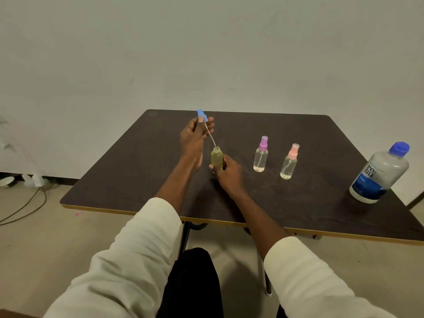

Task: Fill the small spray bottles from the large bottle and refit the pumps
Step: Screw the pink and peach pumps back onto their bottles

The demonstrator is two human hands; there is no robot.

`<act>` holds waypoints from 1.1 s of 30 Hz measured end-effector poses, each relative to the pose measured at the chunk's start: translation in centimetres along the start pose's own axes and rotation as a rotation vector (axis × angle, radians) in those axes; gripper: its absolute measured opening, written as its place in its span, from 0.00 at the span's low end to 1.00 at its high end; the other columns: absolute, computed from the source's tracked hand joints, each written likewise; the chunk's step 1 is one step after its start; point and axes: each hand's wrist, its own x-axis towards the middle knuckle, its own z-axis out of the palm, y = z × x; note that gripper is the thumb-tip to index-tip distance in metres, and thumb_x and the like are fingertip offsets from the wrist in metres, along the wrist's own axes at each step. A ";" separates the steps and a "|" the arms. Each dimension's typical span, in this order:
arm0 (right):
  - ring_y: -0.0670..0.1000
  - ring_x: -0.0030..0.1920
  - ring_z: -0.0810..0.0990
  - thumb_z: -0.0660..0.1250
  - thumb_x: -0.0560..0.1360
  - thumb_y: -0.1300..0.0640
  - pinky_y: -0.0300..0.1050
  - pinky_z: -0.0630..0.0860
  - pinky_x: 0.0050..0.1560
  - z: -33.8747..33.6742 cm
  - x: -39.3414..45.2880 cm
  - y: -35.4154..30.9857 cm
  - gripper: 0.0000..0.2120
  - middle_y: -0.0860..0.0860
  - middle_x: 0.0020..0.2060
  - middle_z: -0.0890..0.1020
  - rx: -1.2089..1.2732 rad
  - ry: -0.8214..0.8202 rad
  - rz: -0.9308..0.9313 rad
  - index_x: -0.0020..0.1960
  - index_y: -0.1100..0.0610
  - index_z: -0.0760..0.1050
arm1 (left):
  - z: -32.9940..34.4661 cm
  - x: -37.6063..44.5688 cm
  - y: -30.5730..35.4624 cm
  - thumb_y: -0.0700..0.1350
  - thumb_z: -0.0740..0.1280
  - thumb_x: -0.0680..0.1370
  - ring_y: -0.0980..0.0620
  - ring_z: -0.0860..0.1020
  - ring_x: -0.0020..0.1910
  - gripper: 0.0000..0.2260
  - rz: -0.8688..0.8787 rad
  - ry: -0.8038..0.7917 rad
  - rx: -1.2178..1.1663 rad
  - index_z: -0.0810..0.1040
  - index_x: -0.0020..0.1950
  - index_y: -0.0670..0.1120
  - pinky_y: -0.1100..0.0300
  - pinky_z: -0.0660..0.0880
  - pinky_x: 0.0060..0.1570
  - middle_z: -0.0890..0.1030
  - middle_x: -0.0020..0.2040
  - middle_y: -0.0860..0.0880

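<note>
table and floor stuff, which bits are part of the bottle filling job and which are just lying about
Part of the job:
yellow bottle, held by right hand
blue pump, held by left hand
purple-pump bottle
pink-pump bottle
large bottle

Just lying about:
cable on the floor
white clutter by the wall

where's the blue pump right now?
Head view: the blue pump is pinched in the left hand, raised above the table's far-left area. Its tube tip sits at the mouth of the open yellowish bottle, which the right hand holds.
</note>
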 end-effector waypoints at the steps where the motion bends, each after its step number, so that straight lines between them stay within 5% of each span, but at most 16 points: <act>1: 0.41 0.41 0.78 0.71 0.74 0.54 0.36 0.70 0.38 0.0 0.0 0.0 0.06 0.43 0.41 0.81 -0.001 -0.003 0.001 0.51 0.48 0.78 | 0.1 -0.1 -0.1 0.44 0.63 0.83 0.46 0.82 0.53 0.10 -0.001 -0.006 -0.002 0.79 0.59 0.40 0.51 0.79 0.59 0.83 0.55 0.41; 12: 0.41 0.43 0.79 0.69 0.75 0.53 0.40 0.75 0.43 0.0 -0.1 0.0 0.04 0.42 0.41 0.81 -0.001 -0.006 -0.011 0.48 0.44 0.77 | -0.7 -1.9 -3.0 0.49 0.66 0.82 0.51 0.83 0.57 0.17 -0.065 -0.090 0.262 0.78 0.66 0.41 0.55 0.80 0.58 0.84 0.58 0.47; 17: 0.43 0.43 0.80 0.68 0.75 0.54 0.41 0.76 0.43 -0.1 -0.1 0.1 0.05 0.43 0.42 0.82 0.006 -0.006 0.010 0.49 0.46 0.78 | -0.9 -2.5 -3.9 0.44 0.68 0.81 0.55 0.83 0.55 0.13 -0.012 -0.095 0.316 0.80 0.62 0.39 0.61 0.79 0.52 0.85 0.55 0.47; 23: 0.44 0.39 0.80 0.64 0.76 0.56 0.45 0.78 0.41 -0.2 -0.3 -0.3 0.06 0.44 0.38 0.82 0.029 -0.006 -0.007 0.44 0.45 0.77 | -1.1 -3.4 -4.8 0.42 0.66 0.82 0.55 0.83 0.55 0.11 -0.017 -0.102 0.334 0.78 0.64 0.47 0.58 0.79 0.56 0.83 0.57 0.49; 27: 0.43 0.42 0.80 0.65 0.77 0.58 0.40 0.77 0.43 -0.4 -0.5 -0.6 0.06 0.43 0.40 0.82 0.043 -0.011 -0.009 0.48 0.47 0.77 | -0.7 -3.7 -4.8 0.40 0.64 0.82 0.47 0.82 0.57 0.09 0.002 -0.053 0.315 0.79 0.60 0.49 0.54 0.79 0.56 0.83 0.56 0.46; 33: 0.45 0.41 0.80 0.64 0.76 0.59 0.45 0.78 0.42 -0.3 -0.3 -0.4 0.06 0.45 0.40 0.82 0.012 -0.016 0.011 0.47 0.48 0.77 | -1.0 -3.7 -4.7 0.50 0.73 0.76 0.53 0.83 0.49 0.12 0.058 0.013 0.400 0.75 0.55 0.50 0.54 0.81 0.49 0.83 0.48 0.49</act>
